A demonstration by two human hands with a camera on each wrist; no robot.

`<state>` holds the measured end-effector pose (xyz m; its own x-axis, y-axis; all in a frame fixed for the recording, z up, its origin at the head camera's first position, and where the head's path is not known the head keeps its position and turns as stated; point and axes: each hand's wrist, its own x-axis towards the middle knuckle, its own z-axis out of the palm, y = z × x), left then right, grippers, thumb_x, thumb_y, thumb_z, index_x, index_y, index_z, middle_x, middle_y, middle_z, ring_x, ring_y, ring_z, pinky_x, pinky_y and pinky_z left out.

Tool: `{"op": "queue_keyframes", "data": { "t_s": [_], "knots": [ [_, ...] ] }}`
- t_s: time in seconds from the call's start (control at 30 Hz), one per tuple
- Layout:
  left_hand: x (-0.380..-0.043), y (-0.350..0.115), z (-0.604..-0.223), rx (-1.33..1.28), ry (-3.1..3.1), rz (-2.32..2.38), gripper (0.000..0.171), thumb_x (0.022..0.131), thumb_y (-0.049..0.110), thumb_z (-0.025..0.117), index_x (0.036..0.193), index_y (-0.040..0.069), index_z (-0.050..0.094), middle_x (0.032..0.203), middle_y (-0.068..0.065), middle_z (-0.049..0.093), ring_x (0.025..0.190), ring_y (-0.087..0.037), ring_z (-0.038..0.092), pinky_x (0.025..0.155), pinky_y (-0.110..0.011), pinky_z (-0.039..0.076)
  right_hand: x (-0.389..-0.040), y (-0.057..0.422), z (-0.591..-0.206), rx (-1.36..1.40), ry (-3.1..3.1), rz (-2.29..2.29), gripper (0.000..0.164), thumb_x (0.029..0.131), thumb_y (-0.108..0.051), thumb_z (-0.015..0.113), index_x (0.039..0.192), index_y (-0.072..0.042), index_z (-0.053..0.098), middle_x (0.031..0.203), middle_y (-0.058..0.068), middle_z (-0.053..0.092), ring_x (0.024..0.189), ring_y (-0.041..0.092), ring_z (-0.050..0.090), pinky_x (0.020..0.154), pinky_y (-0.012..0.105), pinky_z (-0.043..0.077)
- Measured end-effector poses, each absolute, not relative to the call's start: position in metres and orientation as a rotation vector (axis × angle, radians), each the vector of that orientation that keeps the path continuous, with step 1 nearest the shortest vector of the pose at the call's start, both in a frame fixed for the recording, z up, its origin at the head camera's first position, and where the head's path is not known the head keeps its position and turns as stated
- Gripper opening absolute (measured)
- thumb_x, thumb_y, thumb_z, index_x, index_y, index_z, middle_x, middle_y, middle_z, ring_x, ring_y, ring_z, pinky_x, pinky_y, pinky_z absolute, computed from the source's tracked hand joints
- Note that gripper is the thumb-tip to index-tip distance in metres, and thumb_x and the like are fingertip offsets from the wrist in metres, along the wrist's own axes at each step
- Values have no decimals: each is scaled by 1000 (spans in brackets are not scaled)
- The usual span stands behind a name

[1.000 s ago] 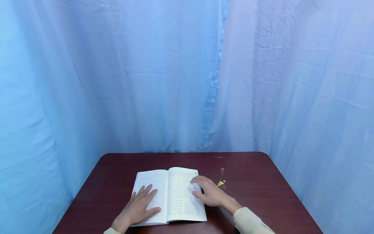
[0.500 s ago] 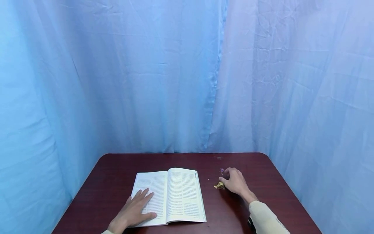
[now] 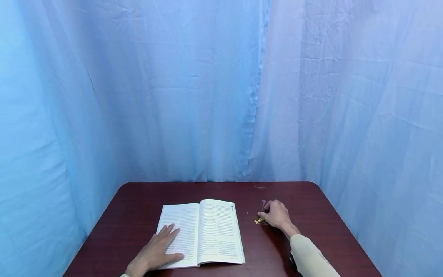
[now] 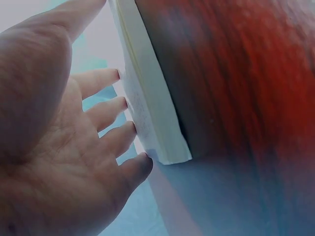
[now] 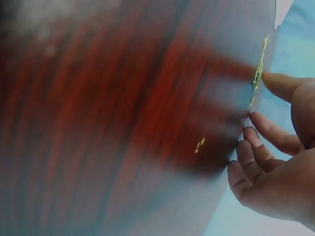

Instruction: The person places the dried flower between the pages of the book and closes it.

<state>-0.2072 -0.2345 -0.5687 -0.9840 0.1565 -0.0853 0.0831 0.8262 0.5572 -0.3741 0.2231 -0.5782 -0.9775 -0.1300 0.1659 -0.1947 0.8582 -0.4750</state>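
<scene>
My left hand [image 3: 154, 248] rests with spread fingers on the left page of an open book [image 3: 219, 227], which lies flat on the table. In the left wrist view, the fingertips meet the page beside the book's edge [image 4: 152, 98]. To the right of the book, my right hand [image 3: 277, 215] is lowered to the table beside a small yellow dried flower sprig [image 3: 257, 221]. Its thumb tip is right at the sprig [image 5: 257, 73] in the right wrist view, and the bent fingers reach the tabletop apart from the thumb. A purple flower [image 3: 264, 202] shows just beyond that hand, partly hidden.
The dark red wooden table [image 3: 138, 215] has rounded far corners. Blue curtains [image 3: 194, 115] hang behind it and along both sides. Small yellow bits [image 5: 199, 145] lie on the tabletop by the right fingers, and a tiny speck sits right of the book.
My right hand has left the right page and moved right to the yellow sprig, which has shifted slightly. My left hand has slid a little down and left on the page.
</scene>
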Motion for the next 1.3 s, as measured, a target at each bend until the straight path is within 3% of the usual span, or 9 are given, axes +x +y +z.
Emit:
{"op": "queue_keyframes", "data": {
  "t_s": [0.27, 0.57, 0.9, 1.1, 1.3],
  "knots": [
    [-206, -235, -566, 205, 2862, 898, 97, 87, 51, 94, 162, 2, 58, 179, -28, 41, 169, -58, 32, 133, -84, 24, -381, 221, -578, 268, -2884, 796, 2, 99, -9, 84, 101, -8, 84, 96, 6, 82, 94, 27, 76, 91, 58, 63],
    [-205, -236, -566, 211, 2862, 889, 95, 89, 49, 94, 163, 2, 57, 179, -28, 42, 169, -58, 32, 132, -85, 25, -384, 224, -578, 207, -2900, 877, 8, 105, -5, 77, 100, -7, 82, 89, 4, 80, 80, 18, 72, 79, 46, 63],
    [-207, -236, -567, 196, 2860, 889, 97, 87, 50, 94, 162, 1, 58, 179, -28, 42, 169, -58, 32, 133, -84, 25, -386, 220, -578, 263, -2975, 737, 17, 108, -8, 73, 92, -9, 77, 96, 7, 77, 84, 23, 72, 83, 52, 64],
    [-207, -236, -569, 192, 2865, 893, 97, 87, 50, 95, 162, 2, 58, 179, -28, 42, 169, -58, 32, 133, -84, 25, -384, 217, -574, 335, -3004, 559, 25, 102, -1, 72, 79, -11, 70, 86, 3, 71, 76, 20, 64, 78, 48, 61],
    [-207, -237, -572, 196, 2870, 900, 98, 86, 51, 95, 162, 2, 58, 179, -28, 43, 169, -58, 32, 133, -84, 25, -390, 219, -586, 384, -2939, 448, 12, 92, 0, 71, 84, -9, 72, 88, 8, 70, 83, 31, 69, 84, 62, 59]
  ]
}}
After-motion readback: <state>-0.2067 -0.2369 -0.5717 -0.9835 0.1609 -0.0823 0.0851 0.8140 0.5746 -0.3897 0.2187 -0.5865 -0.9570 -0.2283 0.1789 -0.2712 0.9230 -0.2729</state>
